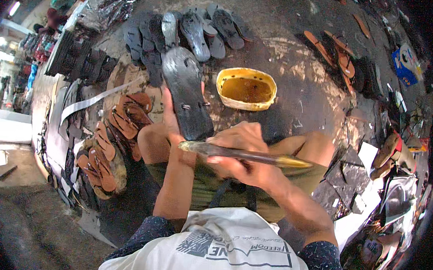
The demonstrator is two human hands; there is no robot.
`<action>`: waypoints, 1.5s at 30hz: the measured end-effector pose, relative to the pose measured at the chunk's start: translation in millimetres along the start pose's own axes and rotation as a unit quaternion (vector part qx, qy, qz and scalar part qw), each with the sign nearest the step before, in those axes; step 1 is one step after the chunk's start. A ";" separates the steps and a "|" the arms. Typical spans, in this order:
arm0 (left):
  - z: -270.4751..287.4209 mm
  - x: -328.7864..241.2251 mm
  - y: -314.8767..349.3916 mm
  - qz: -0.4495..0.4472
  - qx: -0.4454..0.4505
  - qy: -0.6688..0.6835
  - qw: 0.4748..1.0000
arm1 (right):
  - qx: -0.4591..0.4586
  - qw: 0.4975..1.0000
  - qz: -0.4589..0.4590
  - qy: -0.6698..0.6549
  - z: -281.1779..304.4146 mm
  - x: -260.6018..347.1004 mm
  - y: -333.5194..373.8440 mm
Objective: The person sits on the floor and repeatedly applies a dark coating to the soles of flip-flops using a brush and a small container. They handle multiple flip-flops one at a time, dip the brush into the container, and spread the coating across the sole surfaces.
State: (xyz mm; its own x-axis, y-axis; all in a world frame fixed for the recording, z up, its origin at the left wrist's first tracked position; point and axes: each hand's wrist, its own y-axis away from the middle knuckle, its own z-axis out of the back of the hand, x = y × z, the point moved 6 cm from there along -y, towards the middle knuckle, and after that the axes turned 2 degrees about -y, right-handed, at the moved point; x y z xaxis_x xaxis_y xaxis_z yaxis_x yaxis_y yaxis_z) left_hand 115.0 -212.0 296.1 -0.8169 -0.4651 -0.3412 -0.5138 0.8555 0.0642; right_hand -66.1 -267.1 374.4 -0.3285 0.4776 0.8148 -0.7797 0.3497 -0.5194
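In my left hand (169,112) is a black sandal sole (184,85), held lengthwise with its wide end pointing away from me. Its far half shines, and small dark strap ends show on its face. My right hand (244,136) is closed around a long dark-handled brush (225,152), which lies crosswise just nearer to me than the sole's narrow end. The brush has a pale left tip, close to my left wrist, and a yellowish right end. Just beyond my right hand stands a yellow tub (221,99) with brown, glossy residue inside.
Several black soles (193,33) lie grouped on the floor beyond my left hand. Brown sandals (101,169) are piled at my left, and more brown sandals (343,63) lie far right. Dark sheet scraps (346,179) and white pieces clutter the right side. A pale strip (96,94) curves at left.
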 end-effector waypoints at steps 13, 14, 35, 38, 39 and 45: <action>95.1 -67.8 -113.1 -0.112 -0.102 -0.030 0.988 | -0.353 0.886 -0.298 -0.029 86.6 -46.1 35.7; 92.9 -81.5 -130.2 -0.127 -0.089 -0.040 0.987 | -0.344 0.875 -0.340 0.007 96.0 -42.3 43.3; 81.2 -32.2 -386.0 -0.078 -0.118 0.043 0.989 | -0.577 0.751 -0.310 0.079 206.5 -61.4 103.7; 102.2 2.1 -364.8 0.015 -0.230 -0.091 0.969 | -0.567 0.762 -0.308 0.055 217.2 -62.8 98.2; 107.8 8.1 -355.5 0.038 -0.175 -0.218 0.959 | -0.561 0.765 -0.312 0.053 218.4 -69.2 93.8; 74.1 -172.5 -177.9 -0.164 -0.026 -0.656 0.736 | -0.493 0.814 -0.305 0.030 192.7 -115.9 48.6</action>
State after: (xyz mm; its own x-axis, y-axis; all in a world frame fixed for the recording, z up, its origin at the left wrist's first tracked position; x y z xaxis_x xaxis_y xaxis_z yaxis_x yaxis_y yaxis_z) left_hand 366.7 -267.2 274.1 0.2929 0.0051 -0.9561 -0.6635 0.7211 -0.1994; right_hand -168.6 -460.8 304.3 0.0088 0.0008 1.0000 0.0286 0.9996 -0.0011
